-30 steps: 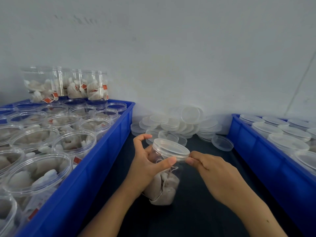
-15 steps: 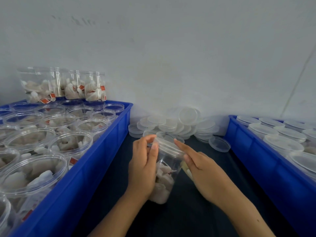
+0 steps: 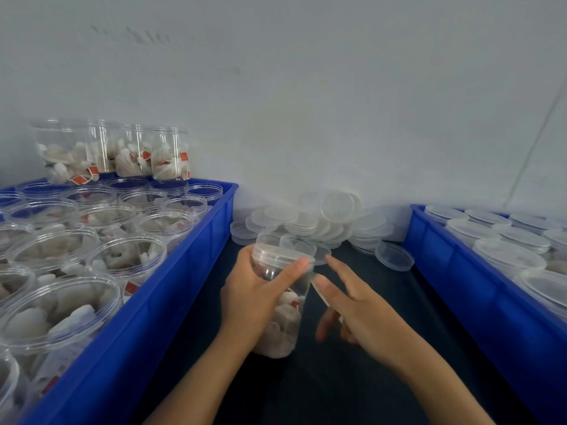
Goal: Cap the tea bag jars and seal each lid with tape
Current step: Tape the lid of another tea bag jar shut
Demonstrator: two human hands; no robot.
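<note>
Jar (image 3: 280,305) between crates (image 3: 171,289), lids (image 3: 322,220) seemingly behind.

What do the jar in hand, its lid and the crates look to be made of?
Jar: clear, glossy, apparently rigid plastic; the tea bags show straight through its wall. Its lid: translucent, slightly frosted plastic, like the loose lids piled by the wall. Left crate and right crate: opaque blue moulded plastic with a soft sheen. The left hand grips the jar.

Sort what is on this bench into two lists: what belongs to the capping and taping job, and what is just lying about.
Job in hand:
- capped jar, gripped by left hand
- tape strip at right hand
- loose lids
- open jars in left crate
- capped jars in right crate

Lying about:
- nothing visible
</note>
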